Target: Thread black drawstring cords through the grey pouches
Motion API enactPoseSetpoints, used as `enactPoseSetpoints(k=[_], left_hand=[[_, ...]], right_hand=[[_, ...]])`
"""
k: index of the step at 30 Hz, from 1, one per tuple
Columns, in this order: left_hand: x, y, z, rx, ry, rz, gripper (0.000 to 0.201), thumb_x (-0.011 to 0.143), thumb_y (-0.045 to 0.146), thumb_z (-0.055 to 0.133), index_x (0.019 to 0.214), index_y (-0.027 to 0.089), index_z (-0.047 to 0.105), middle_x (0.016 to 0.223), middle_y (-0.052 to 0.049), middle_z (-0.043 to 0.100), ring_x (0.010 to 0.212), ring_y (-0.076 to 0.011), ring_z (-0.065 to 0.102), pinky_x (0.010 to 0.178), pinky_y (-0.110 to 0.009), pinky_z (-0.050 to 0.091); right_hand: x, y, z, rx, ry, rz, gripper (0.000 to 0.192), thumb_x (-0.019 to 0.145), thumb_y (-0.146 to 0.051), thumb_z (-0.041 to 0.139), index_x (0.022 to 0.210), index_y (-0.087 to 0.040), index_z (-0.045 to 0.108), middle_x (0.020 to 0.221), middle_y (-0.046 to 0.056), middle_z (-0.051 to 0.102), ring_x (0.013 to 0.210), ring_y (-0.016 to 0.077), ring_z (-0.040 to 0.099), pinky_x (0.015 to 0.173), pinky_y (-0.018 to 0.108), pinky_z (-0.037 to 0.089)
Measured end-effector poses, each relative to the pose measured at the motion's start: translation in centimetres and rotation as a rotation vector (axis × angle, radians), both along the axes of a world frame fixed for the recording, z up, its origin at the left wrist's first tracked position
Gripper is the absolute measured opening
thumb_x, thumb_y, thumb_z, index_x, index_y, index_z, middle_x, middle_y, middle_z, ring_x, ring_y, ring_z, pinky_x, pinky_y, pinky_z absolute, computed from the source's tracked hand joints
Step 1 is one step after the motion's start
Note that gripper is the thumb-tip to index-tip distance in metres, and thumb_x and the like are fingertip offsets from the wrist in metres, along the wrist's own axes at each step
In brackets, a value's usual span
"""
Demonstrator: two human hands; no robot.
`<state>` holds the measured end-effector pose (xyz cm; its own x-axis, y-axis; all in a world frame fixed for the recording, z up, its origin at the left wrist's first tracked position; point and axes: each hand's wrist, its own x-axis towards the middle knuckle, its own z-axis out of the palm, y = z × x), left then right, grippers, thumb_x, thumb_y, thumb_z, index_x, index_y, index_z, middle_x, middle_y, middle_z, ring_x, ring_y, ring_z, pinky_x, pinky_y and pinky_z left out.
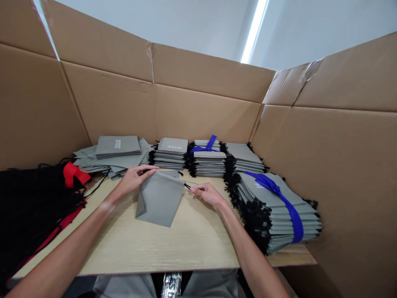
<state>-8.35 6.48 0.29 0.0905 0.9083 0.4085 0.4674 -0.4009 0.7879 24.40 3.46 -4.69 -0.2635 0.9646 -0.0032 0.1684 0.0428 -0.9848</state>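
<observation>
1. 1 grey pouch lies flat on the wooden table, just in front of the person, between both hands.
2. Left hand presses its fingers closed on the pouch's top left corner; right hand pinches the thin black drawstring that comes out at the pouch's top right corner.
3. Judging by the piles, much is done: 2 bundles tied with blue ribbon sit to the right and at the back, beside more neat stacks with black cord ends.
4. Left to do, it seems: a loose heap of grey pouches at the back left, and a mass of black cords with a red tie at the left.
5. Cardboard walls fence in the table on 3 sides; what they enclose is the pouches, bundles and cords.
</observation>
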Motion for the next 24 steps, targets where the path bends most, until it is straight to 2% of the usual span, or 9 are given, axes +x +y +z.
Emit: enactPoseSetpoints(k=[4,5,7,9,11,14,17,20,24], left_hand=[[0.2,0.3,-0.5,-0.066,-0.113,0.043,0.085,0.067,0.089,0.08,0.115,0.021,0.088,0.117,-0.015,0.086,0.103,-0.0334,0.078,0.082,-0.035,0.061],[0.4,0.3,-0.7,-0.083,-0.153,0.05,0.085,0.065,0.089,0.082,0.115,0.02,0.088,0.119,-0.015,0.086,0.104,-0.034,0.079,0.084,-0.035,0.062],[0.9,0.2,-1.1,-0.114,-0.22,0.051,0.083,0.064,0.087,0.084,0.113,0.02,0.089,0.121,-0.017,0.085,0.107,-0.0354,0.079,0.087,-0.037,0.062],[1.8,-0.1,-1.4,-0.136,-0.229,0.019,0.079,0.065,0.085,0.085,0.11,0.021,0.09,0.119,-0.017,0.086,0.108,-0.0367,0.078,0.09,-0.039,0.062],[2.8,-0.5,-1.6,-0.142,-0.214,-0.035,0.075,0.066,0.083,0.086,0.108,0.021,0.09,0.116,-0.017,0.086,0.11,-0.0381,0.078,0.093,-0.041,0.061],[4.2,-0.9,-2.0,-0.155,-0.245,-0.107,0.072,0.068,0.082,0.086,0.107,0.021,0.09,0.121,-0.017,0.085,0.116,-0.0394,0.076,0.094,-0.041,0.06],[4.8,-0.9,-2.3,-0.237,-0.347,-0.14,0.074,0.067,0.082,0.087,0.108,0.02,0.089,0.124,-0.017,0.084,0.116,-0.0369,0.075,0.087,-0.036,0.06],[4.5,-0.6,-2.6,-0.342,-0.477,-0.142,0.074,0.057,0.077,0.096,0.102,0.019,0.087,0.106,-0.013,0.085,0.099,-0.0293,0.076,0.076,-0.031,0.059],[4.0,-0.3,-2.7,-0.371,-0.601,-0.126,0.068,0.051,0.067,0.103,0.095,0.02,0.083,0.092,-0.007,0.081,0.087,-0.0216,0.074,0.074,-0.028,0.059]], right_hand=[[0.5,-0.2,0.4,0.082,-0.122,0.01,0.036,0.083,-0.051,0.079,0.072,-0.017,0.08,0.089,0.009,0.08,0.089,0.0259,0.069,0.076,0.032,0.048],[0.5,-0.4,0.6,0.129,-0.198,-0.009,0.038,0.087,-0.053,0.075,0.078,-0.016,0.083,0.091,0.009,0.081,0.09,0.0269,0.07,0.078,0.033,0.049],[0.3,-0.9,1.2,0.273,-0.376,-0.098,0.042,0.094,-0.055,0.069,0.1,-0.017,0.087,0.104,0.01,0.083,0.099,0.0296,0.071,0.087,0.035,0.051],[-0.3,-1.6,1.8,0.43,-0.513,-0.189,0.047,0.098,-0.054,0.07,0.126,-0.02,0.083,0.122,0.011,0.082,0.115,0.0313,0.069,0.1,0.038,0.05],[-1.3,-2.2,2.2,0.507,-0.571,-0.182,0.048,0.1,-0.053,0.07,0.137,-0.022,0.078,0.127,0.011,0.081,0.121,0.0302,0.068,0.105,0.038,0.048],[-2.5,-2.3,2.3,0.529,-0.623,-0.089,0.033,0.106,-0.044,0.065,0.128,-0.026,0.082,0.119,0.008,0.083,0.113,0.0277,0.072,0.099,0.034,0.05],[-2.6,-2.0,2.2,0.543,-0.64,-0.07,0.025,0.108,-0.035,0.063,0.116,-0.026,0.085,0.114,0.006,0.085,0.107,0.0268,0.074,0.092,0.032,0.051],[-1.8,-1.7,2.1,0.557,-0.599,-0.105,0.024,0.107,-0.034,0.064,0.114,-0.026,0.085,0.116,0.005,0.085,0.108,0.0267,0.075,0.092,0.031,0.05],[-1.2,-1.5,2.0,0.559,-0.556,-0.104,0.024,0.107,-0.036,0.064,0.114,-0.027,0.086,0.117,0.004,0.085,0.108,0.0271,0.076,0.092,0.031,0.051]])
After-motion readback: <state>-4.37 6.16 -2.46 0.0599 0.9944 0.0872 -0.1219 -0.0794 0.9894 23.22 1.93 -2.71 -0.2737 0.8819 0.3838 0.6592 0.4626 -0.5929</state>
